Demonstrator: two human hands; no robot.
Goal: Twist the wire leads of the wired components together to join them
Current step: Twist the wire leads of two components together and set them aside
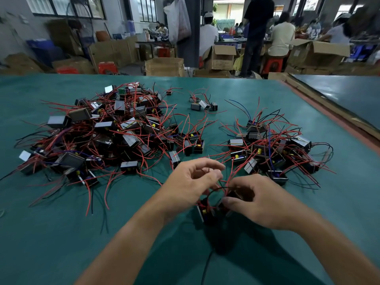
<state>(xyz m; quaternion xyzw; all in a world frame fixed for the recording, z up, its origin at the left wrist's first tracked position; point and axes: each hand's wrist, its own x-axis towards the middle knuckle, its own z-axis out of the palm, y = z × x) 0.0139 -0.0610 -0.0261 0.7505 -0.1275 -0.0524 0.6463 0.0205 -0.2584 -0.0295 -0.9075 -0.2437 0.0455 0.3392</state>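
The left hand (192, 183) hung just above the green surface (61, 233), its thumb and fingers pinched together on thin wire leads (223, 187) near its fingertips. The right hand (254, 204) sat just beside it, fingers curled and closed over a small dark wired component (232, 197). Between and below the two hands lay another component (204, 212) with a yellow part showing, its red and black leads looping up into the fingers. To the left spread a large heap of components (107, 132) tangled in red wires; a smaller heap (273, 149) lay to the right. A few loose pieces (202, 104) rested farther back, well apart from the hands.
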